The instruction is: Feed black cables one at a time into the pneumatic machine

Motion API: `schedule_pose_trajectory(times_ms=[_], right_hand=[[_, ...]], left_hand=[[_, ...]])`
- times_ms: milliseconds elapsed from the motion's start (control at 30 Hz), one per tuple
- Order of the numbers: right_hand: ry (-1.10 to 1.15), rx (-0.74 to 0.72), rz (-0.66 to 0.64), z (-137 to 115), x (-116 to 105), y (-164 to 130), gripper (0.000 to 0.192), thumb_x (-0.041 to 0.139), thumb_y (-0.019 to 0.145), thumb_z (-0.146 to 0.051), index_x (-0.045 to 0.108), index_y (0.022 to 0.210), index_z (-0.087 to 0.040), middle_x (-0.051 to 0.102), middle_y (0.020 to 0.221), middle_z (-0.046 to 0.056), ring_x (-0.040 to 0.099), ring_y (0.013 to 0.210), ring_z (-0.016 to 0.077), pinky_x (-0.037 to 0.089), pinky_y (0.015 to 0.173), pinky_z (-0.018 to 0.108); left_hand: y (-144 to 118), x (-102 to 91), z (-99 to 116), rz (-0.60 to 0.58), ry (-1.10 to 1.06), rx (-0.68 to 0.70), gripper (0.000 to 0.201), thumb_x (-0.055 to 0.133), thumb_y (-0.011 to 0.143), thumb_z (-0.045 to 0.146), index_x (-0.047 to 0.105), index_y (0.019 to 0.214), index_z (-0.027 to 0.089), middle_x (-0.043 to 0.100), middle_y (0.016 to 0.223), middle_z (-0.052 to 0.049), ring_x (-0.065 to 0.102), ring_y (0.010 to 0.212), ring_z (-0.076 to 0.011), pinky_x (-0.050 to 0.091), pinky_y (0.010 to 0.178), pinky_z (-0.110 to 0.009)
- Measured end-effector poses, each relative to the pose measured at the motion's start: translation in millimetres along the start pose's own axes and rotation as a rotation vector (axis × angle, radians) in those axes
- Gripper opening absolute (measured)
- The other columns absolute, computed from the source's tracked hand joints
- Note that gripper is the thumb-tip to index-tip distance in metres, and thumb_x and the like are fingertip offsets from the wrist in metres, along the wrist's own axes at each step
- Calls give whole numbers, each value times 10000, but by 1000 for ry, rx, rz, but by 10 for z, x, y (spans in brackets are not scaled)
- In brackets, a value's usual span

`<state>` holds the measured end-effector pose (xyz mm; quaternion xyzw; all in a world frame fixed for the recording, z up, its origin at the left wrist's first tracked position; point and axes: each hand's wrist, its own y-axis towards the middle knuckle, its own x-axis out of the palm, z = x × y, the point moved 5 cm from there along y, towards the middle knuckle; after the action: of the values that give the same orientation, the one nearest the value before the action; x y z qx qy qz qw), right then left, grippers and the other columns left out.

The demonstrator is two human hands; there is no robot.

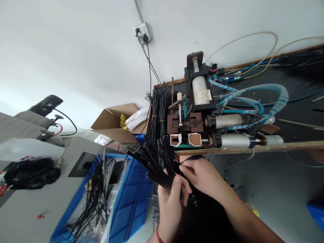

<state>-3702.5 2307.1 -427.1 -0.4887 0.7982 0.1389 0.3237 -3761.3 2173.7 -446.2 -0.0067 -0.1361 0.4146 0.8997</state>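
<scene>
My left hand (170, 199) is wrapped round a thick bundle of black cables (154, 163), whose ends fan out up and to the left. Close beside it, my right hand (201, 173) has thumb and forefinger pinched together at the bundle's right side. Whatever lies between those fingertips is too small to make out. Just beyond both hands, at the table's front edge, stands a pneumatic machine (184, 124) with brown metal jaws. More black cable bundles (158, 111), tied with yellow bands, lie along the table's left end.
A blue crate (131, 192) with loose black cables stands on the floor at the left. Behind it sits an open cardboard box (113, 130). Air hoses (275, 89) loop over the table (296, 111) at right. A socket (143, 32) with plugged-in cords hangs on the wall.
</scene>
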Motion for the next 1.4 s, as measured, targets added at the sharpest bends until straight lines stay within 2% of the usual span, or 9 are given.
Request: schedule_pose_trajectory(times_ms=[100, 200, 300, 400, 533, 633, 700, 867, 1400], right_hand=[[451, -70, 192, -97, -98, -15, 321, 544, 1058, -421, 790, 1075, -216, 677, 660, 10, 580, 549, 171, 371, 555, 290], [711, -180, 147, -255, -72, -19, 323, 599, 1033, -430, 739, 859, -197, 580, 609, -14, 523, 488, 141, 346, 492, 274], [739, -259, 275, -314, -72, -51, 455, 608, 1041, -389, 625, 629, -194, 492, 615, -8, 485, 543, 135, 352, 513, 282], [860, -247, 385, -253, 12, -99, 407, 632, 1048, -389, 672, 693, -194, 524, 705, 8, 467, 559, 127, 341, 490, 277], [1246, -206, 312, -194, 189, -120, 316, 645, 1042, -443, 695, 840, -206, 580, 928, 34, 396, 509, 82, 267, 407, 252], [1481, -181, 323, -164, 190, -99, 416, 684, 1010, -492, 602, 734, -193, 547, 798, 7, 341, 547, 90, 271, 469, 240], [1595, -118, 243, -155, 198, -61, 457, 705, 990, -494, 532, 688, -198, 462, 633, -36, 282, 532, 94, 237, 484, 231], [1757, 76, -38, -122, 279, 30, 494, 773, 912, -500, 461, 656, -216, 343, 481, -95, 161, 463, 80, 146, 444, 216], [1937, 80, -147, -59, 316, 60, 525, 761, 922, -465, 385, 644, -224, 318, 456, -94, 124, 441, 89, 171, 433, 226]], left_hand=[[11, 22, -19, -12, 50, 7, 509, 631, 1040, 529, 683, 716, 139, 636, 599, -25, 448, 400, -66, 240, 414, -216], [12, 21, -61, 20, 61, -15, 435, 675, 1011, 541, 735, 830, 150, 581, 527, 11, 451, 397, -89, 271, 410, -216], [5, 10, -78, 40, 76, -26, 446, 692, 994, 555, 726, 794, 158, 538, 475, 26, 448, 389, -98, 290, 402, -216], [0, -14, -67, 77, 63, -14, 452, 704, 983, 551, 739, 778, 149, 543, 458, 20, 454, 367, -100, 306, 387, -217], [31, -34, -30, 170, -49, 45, 368, 743, 963, 512, 778, 900, 151, 725, 683, -44, 637, 513, -150, 470, 447, -225], [69, -64, 55, 294, -191, 177, 337, 779, 939, 488, 718, 818, 181, 796, 979, -82, 772, 878, -234, 644, 743, -319], [83, -70, 119, 334, -250, 255, 356, 776, 952, 472, 656, 762, 194, 764, 877, -41, 758, 915, -216, 637, 902, -361], [80, 2, 163, 235, -295, 227, 382, 690, 1035, 380, 557, 728, 195, 459, 558, 70, 433, 474, -87, 540, 593, -247], [70, 88, 109, 145, -323, 128, 370, 694, 1035, 386, 544, 754, 197, 404, 562, 76, 370, 470, -81, 433, 516, -229]])
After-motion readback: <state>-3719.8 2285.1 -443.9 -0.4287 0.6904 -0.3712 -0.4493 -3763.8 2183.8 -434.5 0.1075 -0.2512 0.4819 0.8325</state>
